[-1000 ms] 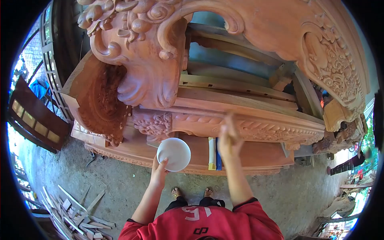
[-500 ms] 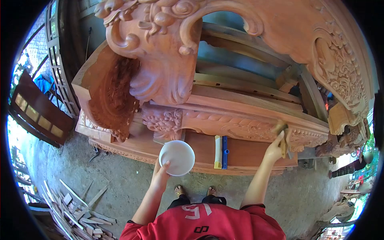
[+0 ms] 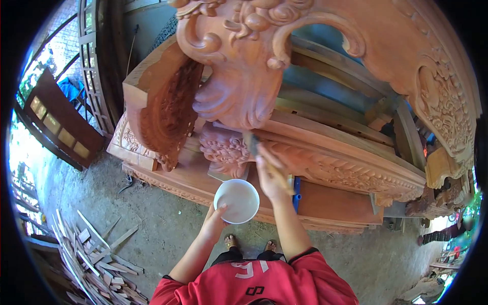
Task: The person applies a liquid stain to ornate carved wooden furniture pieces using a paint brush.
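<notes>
head view: left fingers (image 3: 221, 209) hold white bowl (image 3: 246, 191), right fingers (image 3: 262, 166) a brush (image 3: 280, 178).

A red, white-numbered shirt (image 3: 290, 284) tops dark trousers (image 3: 234, 253) and what look like sandals (image 3: 231, 241).

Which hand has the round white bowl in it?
The left hand: its thumb hooks over the rim of the white bowl. The right hand holds a brush instead.
</notes>
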Available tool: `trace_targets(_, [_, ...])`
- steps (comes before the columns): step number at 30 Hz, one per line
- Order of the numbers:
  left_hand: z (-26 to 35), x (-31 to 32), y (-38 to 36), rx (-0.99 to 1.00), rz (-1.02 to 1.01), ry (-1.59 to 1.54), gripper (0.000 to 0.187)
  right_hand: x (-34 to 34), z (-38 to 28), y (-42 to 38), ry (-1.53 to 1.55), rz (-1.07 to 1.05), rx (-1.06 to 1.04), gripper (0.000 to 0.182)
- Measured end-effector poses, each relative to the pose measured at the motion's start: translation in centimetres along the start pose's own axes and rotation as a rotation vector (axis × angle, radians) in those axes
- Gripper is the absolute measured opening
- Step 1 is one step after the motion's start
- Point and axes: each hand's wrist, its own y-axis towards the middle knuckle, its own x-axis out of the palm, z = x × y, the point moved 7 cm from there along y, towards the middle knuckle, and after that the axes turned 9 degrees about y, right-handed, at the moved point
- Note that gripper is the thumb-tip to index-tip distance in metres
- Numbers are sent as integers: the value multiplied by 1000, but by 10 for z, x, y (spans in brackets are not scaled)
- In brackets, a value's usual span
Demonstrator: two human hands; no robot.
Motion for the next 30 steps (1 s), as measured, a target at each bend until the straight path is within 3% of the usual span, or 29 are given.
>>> trace_targets(1, [0,-5,-2,4,18,-4,58,-12,14,-1,200,87,196,41])
trace_targets(3, [2,-15,-7,8,41,-13,59,-50,44,-9,230,290,219,43])
trace_targets(4, [4,-19,-9,4,61,-7,59,-71,43,-12,462,402,285,41])
trace_targets(5, [5,-22,-10,2,81,-5,59,-98,45,-20,367,520,291,38])
trace_targets(6, [6,-25,-10,6,86,-17,59,-124,38,-25,-3,606,106,34])
trace_targets(8, [12,-29,-11,39,91,-7,60,-156,17,-32,-293,720,43,26])
trace_targets(10, [15,-30,-11,27,108,-1,61,-164,11,-29,-387,707,-124,24])
trace_targets(13, [14,-28,-7,21,97,-18,61,-128,16,-21,-430,665,-198,21])
trace_targets(15, [18,-22,-9,50,76,-6,60,-84,40,-20,-75,593,-80,20])
trace_targets(16, [17,-21,-9,51,77,0,60,-61,33,-15,-255,450,-20,25])
trace_targets(17, [17,-21,-8,67,74,-1,60,-39,13,-9,-252,417,-127,28])
trace_targets(19, [16,-23,-10,80,77,1,60,3,-20,13,-119,71,-262,20])
trace_targets(20, [16,-26,-11,70,89,13,60,17,-19,20,-115,73,-259,20])
trace_targets(22, [13,-33,-15,64,102,29,60,48,-22,30,214,-79,-310,19])
trace_targets(25, [15,-42,-19,80,121,5,60,35,1,28,520,-34,64,21])
trace_targets(27, [17,-49,-27,36,195,-16,60,11,7,15,392,35,21,21])
trace_targets(29, [14,-54,-24,29,208,-11,60,-23,26,-3,160,146,177,29])
trace_targets(30, [12,-57,-25,23,223,-6,60,-44,47,-15,276,265,245,31])
